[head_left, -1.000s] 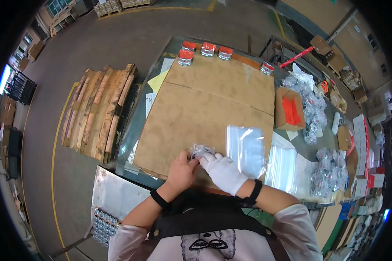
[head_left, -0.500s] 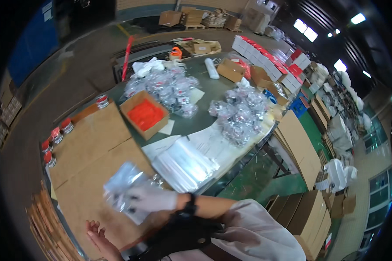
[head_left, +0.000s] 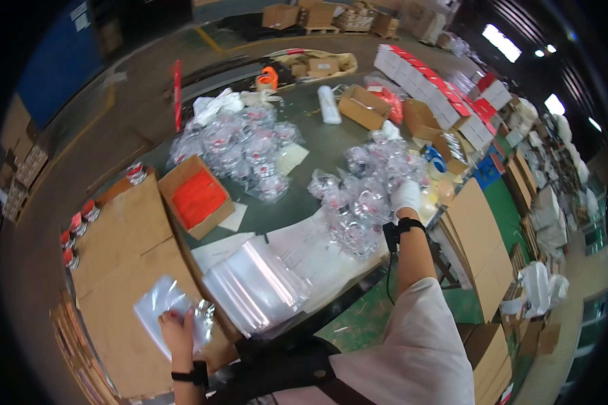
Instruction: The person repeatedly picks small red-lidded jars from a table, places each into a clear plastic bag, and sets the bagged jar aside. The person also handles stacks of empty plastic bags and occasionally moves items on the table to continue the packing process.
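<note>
My bare left hand (head_left: 176, 331) has its fingers curled on a clear plastic bag (head_left: 157, 300) lying on the cardboard sheet (head_left: 125, 260). Crinkled, shiny plastic bunches beside those fingers; what is inside cannot be made out. My right hand (head_left: 407, 196), in a white glove, reaches to the right edge of a pile of clear-bagged round items (head_left: 365, 196). Its fingers point away and are mostly hidden, so a grip there cannot be told. Between my arms lies a stack of flat clear bags (head_left: 253, 283) on white paper sheets (head_left: 311, 246).
An open carton of red pieces (head_left: 197, 199) stands beside another bagged pile (head_left: 240, 145). Several red-topped round items (head_left: 90, 210) line the cardboard's left edge. Farther back are a clear roll (head_left: 329, 104), an orange tape dispenser (head_left: 267, 79) and red-and-white boxes (head_left: 419, 81).
My gloved right hand has left the plastic bag on the cardboard and moved far right to the bagged pile. My left hand, apart from the bag before, now rests on it.
</note>
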Demonstrator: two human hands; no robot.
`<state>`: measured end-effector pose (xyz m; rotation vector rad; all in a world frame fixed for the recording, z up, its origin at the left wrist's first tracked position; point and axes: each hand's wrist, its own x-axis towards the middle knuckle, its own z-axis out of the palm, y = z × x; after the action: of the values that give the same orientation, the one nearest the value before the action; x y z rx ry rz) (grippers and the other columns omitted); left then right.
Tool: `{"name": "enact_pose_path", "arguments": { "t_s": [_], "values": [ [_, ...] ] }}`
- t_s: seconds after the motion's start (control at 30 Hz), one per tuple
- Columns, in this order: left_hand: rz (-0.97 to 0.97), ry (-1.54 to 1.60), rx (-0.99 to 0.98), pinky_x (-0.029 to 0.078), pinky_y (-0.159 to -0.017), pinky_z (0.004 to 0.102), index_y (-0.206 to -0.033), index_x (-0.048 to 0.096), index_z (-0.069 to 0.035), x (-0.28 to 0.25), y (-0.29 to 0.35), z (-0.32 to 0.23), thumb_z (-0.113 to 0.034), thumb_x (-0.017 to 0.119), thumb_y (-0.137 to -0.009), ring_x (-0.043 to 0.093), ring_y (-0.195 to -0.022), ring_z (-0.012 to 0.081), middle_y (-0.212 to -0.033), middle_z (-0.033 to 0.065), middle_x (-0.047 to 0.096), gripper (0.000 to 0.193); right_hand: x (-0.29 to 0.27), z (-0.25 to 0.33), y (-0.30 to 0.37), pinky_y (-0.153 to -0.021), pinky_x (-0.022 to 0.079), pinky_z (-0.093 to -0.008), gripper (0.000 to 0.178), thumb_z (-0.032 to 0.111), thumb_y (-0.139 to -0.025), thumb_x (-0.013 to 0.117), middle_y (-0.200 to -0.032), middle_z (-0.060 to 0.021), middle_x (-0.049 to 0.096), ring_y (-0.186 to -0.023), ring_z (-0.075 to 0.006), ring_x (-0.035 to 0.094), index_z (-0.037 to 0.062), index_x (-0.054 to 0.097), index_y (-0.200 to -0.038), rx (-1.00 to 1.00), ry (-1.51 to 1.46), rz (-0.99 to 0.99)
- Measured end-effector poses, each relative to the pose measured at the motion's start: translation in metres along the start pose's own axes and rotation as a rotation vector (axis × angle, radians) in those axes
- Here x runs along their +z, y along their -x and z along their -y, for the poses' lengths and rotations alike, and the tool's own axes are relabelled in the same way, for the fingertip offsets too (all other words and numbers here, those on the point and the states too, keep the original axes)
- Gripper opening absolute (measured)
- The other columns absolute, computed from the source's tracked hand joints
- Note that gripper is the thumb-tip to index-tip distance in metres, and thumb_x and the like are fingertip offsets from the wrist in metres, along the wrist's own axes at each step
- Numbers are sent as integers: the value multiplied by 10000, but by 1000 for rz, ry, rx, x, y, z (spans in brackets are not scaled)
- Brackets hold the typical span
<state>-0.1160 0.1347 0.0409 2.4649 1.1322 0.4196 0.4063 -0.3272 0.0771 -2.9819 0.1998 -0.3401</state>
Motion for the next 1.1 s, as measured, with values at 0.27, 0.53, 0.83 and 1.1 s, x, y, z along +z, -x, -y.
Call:
{"name": "enact_pose_path", "arguments": {
  "t_s": [0.27,0.53,0.83,1.1],
  "values": [
    [-18,472,-193,486,-587,292,-895,710,16,-39,9,14,-175,705,-877,611,-623,160,-775,117,692,192,-134,245,251,-710,509,-326,248,200,-935,588,-952,-99,672,-815,-170,628,9,650,-1079,-452,-1195,868],
    [-191,1167,-389,440,-572,227,-1054,661,13,-133,30,72,-94,601,-919,540,-677,86,-826,35,620,182,-129,400,477,-688,508,-339,297,249,-913,605,-762,-157,643,-720,-221,629,-25,653,-1020,-615,-993,1544],
    [-356,1360,-682,449,-735,245,-1140,630,-61,-208,13,205,-297,588,-970,580,-836,104,-982,9,631,293,-106,560,518,-710,513,-371,256,261,-892,633,-803,-133,669,-752,-174,636,7,644,-919,-1117,-954,1442],
    [-387,811,-620,372,-634,224,-1007,638,-54,-313,27,275,-247,547,-996,502,-740,66,-820,-17,573,214,68,705,289,-853,513,-455,243,133,-907,468,-963,-240,657,-951,-379,650,48,675,-1000,-974,-91,122]
  ]
}}
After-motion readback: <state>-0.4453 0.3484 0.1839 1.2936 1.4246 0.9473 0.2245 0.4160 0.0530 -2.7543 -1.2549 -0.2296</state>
